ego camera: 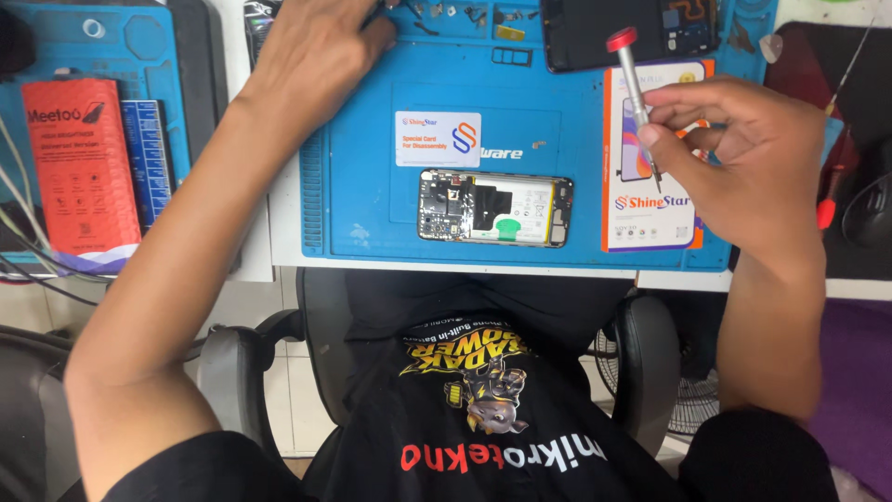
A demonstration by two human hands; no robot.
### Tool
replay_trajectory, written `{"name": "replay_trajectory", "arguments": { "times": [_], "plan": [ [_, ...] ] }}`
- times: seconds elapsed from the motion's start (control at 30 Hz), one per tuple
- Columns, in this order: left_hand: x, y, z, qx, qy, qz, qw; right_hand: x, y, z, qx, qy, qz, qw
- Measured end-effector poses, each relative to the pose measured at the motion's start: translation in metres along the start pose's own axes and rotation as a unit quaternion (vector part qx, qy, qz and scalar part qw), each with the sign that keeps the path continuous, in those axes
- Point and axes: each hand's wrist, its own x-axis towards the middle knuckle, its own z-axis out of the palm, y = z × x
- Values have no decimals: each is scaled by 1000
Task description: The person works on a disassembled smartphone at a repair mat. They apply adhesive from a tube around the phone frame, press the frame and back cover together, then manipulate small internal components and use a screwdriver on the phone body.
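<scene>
Two bare arms reach forward from the body. The left hand (321,46) stretches far ahead, palm down, fingers curled at the fingertips. The right hand (734,153) is raised nearer, wrist bent, thumb and fingers pinched together.

Covering the desk centre: blue work mat (372,186). Lying flat at mid-mat: white card (438,138). Resting on the mat's right edge: orange-bordered flat box (650,218). Sitting at the far edge: dark phone panel (595,37). Lying well to the left: red box (79,167), cables (19,232) trailing just beside it. Standing below the desk: black chair armrest (650,363), fan (697,400).
</scene>
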Motion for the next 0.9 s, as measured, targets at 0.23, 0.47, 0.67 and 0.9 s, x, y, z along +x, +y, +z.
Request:
{"name": "replay_trajectory", "arguments": {
  "times": [0.23, 0.47, 0.67, 0.9],
  "plan": [
    [7, 6, -13, 201, -16, 118, 972, -22, 19, -1, 101, 32, 65, 992],
    [10, 14, -3, 44, 8, 42, 998, -32, 40, 14, 270, 2, 41, 962],
    [33, 50, 31, -81, 31, 36, 996, -31, 42, 25, 283, -3, 28, 959],
    [26, 41, 33, -79, 21, 3, 997, -37, 42, 24, 290, 36, 30, 956]
  ]
}}
